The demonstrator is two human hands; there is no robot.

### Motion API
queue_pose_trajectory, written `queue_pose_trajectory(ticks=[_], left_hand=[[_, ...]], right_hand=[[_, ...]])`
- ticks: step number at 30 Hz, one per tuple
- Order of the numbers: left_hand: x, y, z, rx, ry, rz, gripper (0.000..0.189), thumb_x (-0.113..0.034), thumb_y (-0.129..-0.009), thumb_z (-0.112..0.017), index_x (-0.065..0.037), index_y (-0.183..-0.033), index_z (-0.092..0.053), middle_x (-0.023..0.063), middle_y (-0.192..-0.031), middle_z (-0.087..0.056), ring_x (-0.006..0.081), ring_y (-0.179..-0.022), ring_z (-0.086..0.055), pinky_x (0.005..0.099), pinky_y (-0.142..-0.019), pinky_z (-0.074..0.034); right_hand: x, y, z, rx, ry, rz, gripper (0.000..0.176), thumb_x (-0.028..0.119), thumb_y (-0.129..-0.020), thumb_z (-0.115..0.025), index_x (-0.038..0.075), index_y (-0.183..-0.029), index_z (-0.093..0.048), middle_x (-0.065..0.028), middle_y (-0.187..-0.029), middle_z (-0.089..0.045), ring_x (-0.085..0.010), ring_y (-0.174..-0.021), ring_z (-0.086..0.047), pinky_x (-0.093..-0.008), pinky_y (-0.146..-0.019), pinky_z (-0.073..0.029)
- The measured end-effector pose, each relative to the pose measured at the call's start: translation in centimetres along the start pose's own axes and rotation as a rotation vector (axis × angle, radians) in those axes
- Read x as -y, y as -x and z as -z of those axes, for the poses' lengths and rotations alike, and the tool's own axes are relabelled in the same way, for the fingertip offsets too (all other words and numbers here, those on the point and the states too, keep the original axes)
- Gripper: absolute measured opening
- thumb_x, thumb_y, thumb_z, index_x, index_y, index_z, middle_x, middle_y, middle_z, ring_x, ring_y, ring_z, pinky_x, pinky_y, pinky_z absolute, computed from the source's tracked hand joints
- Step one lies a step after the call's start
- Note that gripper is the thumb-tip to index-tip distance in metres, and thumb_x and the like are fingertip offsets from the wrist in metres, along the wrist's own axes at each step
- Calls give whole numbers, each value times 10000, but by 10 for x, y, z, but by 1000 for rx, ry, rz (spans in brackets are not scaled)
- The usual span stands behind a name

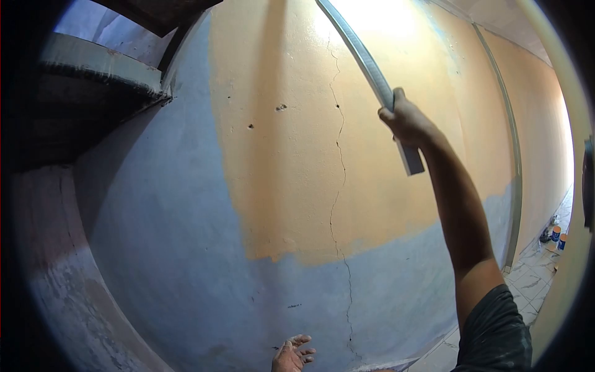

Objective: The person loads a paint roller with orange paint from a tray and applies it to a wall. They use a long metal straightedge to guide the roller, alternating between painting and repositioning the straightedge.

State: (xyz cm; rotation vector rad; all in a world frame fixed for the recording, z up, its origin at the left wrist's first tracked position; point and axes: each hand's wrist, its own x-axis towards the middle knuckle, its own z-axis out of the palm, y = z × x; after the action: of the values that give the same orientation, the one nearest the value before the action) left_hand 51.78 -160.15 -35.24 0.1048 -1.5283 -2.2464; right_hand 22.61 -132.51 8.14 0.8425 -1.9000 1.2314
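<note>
My right hand point(406, 118) is wrapped round a long grey metal bar point(365, 62) near its lower end. The bar slants up and to the left in front of the wall, and its top runs out of the frame. Low in the view, my left hand point(292, 354) has its fingers apart and holds nothing; pale dust or paint marks them. Behind both hands stands a wall with an orange-yellow painted area point(297, 186) above and blue-grey point(167, 211) at the left and below. A thin jagged crack point(343, 167) runs down it, with small holes point(281, 108) to its left.
A dark-bottomed ledge point(99, 80) juts out at the upper left. On the right, a narrow grey vertical strip point(513, 142) crosses the wall. Small paint containers point(555, 234) stand on the tiled floor point(533, 279) at the far right.
</note>
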Motion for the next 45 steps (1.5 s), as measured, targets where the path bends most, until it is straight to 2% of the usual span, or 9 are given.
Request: queue_pose_trajectory(ticks=[2,10,15,17,20,28,33,38,45], left_hand=[[-3,-2,3,34,15,-29,466,-457,-1003,-390,-99,-1282,-495,54,-1243,-549,213,-959,-564,396,-851,-492],[-27,29,-29,-290,-41,62,474,-486,-966,-482,-83,-1207,-543,91,-1160,-586,235,-953,-581,417,-834,-501],[1,35,-4,-153,222,74,448,-462,-960,-520,-70,-1173,-563,140,-947,-652,228,-855,-631,382,-757,-538],[-5,41,-18,-197,184,50,395,-385,-954,-570,-49,-1162,-561,158,-967,-653,241,-886,-629,408,-814,-521],[-16,57,-36,-143,-638,-328,312,-290,-953,-591,-17,-1101,-570,175,-967,-649,276,-911,-624,457,-891,-480],[14,48,6,25,-557,-403,252,-204,-941,-607,29,-1035,-587,185,-975,-630,272,-947,-608,498,-953,-421],[-10,51,-28,-25,-512,-430,272,-241,-981,-538,4,-1096,-569,151,-1030,-612,224,-968,-587,448,-945,-427],[-7,50,-13,-105,-127,-26,383,-358,-1035,-367,-53,-1225,-499,91,-1144,-563,175,-1040,-537,338,-938,-427],[87,10,81,-152,105,166,403,-409,-998,-455,-145,-1292,-532,17,-1210,-589,173,-962,-579,358,-796,-454]], right_hand=[[-13,-5,-18,-73,36,51,436,252,-930,-537,-64,-1164,-350,-211,-770,-591,-268,-586,-623,-424,-536,-515],[56,-118,0,-116,123,50,520,305,-938,-538,-85,-1239,-371,-212,-844,-631,-264,-681,-669,-402,-632,-560],[79,-142,12,-126,154,1,524,315,-942,-546,-61,-1263,-375,-194,-891,-645,-253,-731,-687,-390,-658,-577],[71,-135,14,-62,168,-32,673,395,-957,-525,-80,-1375,-294,-214,-1023,-666,-324,-975,-668,-454,-873,-513],[28,-121,7,-78,97,75,547,313,-942,-532,-85,-1266,-343,-224,-898,-627,-303,-768,-656,-430,-686,-527],[-17,1,-18,-1,-87,-30,401,238,-930,-521,-45,-1161,-357,-259,-842,-616,-334,-693,-651,-433,-601,-520],[-10,-40,-26,-68,-56,61,385,258,-929,-528,-33,-1112,-354,-192,-757,-576,-284,-585,-613,-414,-538,-512],[31,-135,-13,-125,76,78,534,301,-933,-563,-100,-1215,-352,-228,-844,-624,-279,-654,-656,-427,-598,-537],[32,-153,3,-127,105,80,491,285,-934,-536,-73,-1227,-374,-204,-851,-617,-268,-677,-661,-418,-607,-551]])
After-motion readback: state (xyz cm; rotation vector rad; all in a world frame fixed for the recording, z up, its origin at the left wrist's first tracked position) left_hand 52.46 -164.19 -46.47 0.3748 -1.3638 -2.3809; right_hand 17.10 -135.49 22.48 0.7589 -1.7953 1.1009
